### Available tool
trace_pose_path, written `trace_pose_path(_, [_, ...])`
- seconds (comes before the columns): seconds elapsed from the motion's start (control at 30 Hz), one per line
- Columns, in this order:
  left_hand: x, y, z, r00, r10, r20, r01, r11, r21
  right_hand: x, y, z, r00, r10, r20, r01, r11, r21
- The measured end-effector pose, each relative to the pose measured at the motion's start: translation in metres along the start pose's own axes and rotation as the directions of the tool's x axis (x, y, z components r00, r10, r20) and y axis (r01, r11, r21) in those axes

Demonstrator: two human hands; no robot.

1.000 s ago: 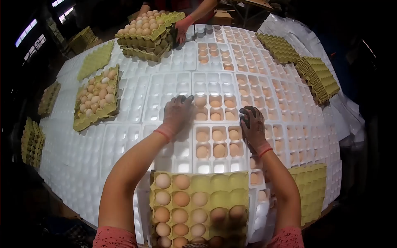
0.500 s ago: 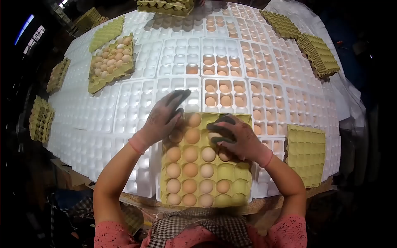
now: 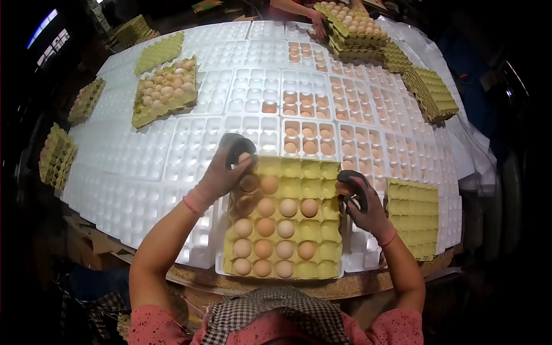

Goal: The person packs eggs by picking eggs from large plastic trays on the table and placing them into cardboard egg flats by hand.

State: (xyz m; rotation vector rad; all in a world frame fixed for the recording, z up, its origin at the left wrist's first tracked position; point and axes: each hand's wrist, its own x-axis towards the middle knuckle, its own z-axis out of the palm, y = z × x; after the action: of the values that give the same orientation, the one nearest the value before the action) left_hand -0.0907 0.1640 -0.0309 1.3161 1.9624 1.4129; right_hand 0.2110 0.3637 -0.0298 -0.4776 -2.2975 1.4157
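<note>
By the yellow tray [image 3: 326,250], left hand [image 3: 225,167] and right hand [image 3: 366,208] clasp eggs [image 3: 245,156], partly hidden in their grip.

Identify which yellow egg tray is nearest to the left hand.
The partly filled tray before the checkered cloth: the left hand is at its far-left corner; the others lie farther.

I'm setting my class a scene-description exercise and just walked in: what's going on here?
A gloved person is handling eggs over a yellow tray. The left hand has an egg in its grip at the tray's far left corner; the right hand appears to hold one by the right edge. Most eggs in that tray sit toward its left. White trays spread around; many toward the right hold eggs. Beyond, another person's hand is beside stacked egg trays.
</note>
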Motion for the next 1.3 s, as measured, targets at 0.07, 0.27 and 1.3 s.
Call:
trace_pose_path(0.07, [0.000,0.028,0.006,0.937,0.071,0.341,-0.216,0.887,0.408,0.015,-0.026,0.012,0.933,-0.133,0.333,0.333,0.669,-0.664])
trace_pose_path(0.27, [-0.004,0.019,0.046,0.814,-0.007,0.581,-0.474,0.572,0.670,0.052,-0.033,0.025,0.889,0.123,0.441,0.226,0.720,-0.657])
trace_pose_path(1.3, [-0.027,-0.031,-0.006,0.989,0.045,-0.140,-0.023,0.987,0.156,0.126,-0.002,0.153,0.874,-0.345,0.342,0.483,0.685,-0.545])
